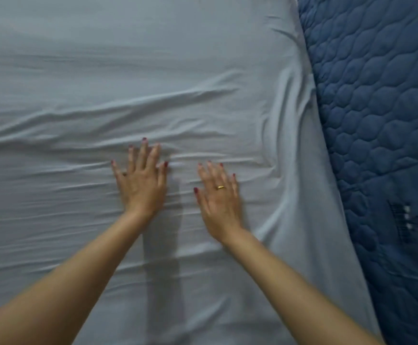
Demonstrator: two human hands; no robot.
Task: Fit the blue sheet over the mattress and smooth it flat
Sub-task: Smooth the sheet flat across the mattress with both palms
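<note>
Head view looks pretty much straight down at a bed, and most of the frame is the pale blue sheet point(153, 70) spread over the mattress point(382, 120). Sheet's on but far from flat: long creases run left to right across the middle, and a bunch of folds gathers near its right edge, where the fabric puckers up. Off that right edge the mattress shows bare, dark blue with a quilted bubble pattern, so the sheet doesn't cover that strip. Both hands are down on the sheet near the centre of the frame, palms flat, fingers straight and spread, gripping nothing. The left hand point(142, 181) sits a bit farther up the bed, fingertips right at a small ridge of wrinkles. The right hand point(219, 202) is just beside it, a little lower and closer to the bunched-up edge, with a gold ring point(220, 187) on one finger. The hands are near each other but not touching, with a gap of sheet between them. Nails are painted dark red on both. Bare forearms reach in from the bottom corners, and the whole shot is kinda soft and blurry.
</note>
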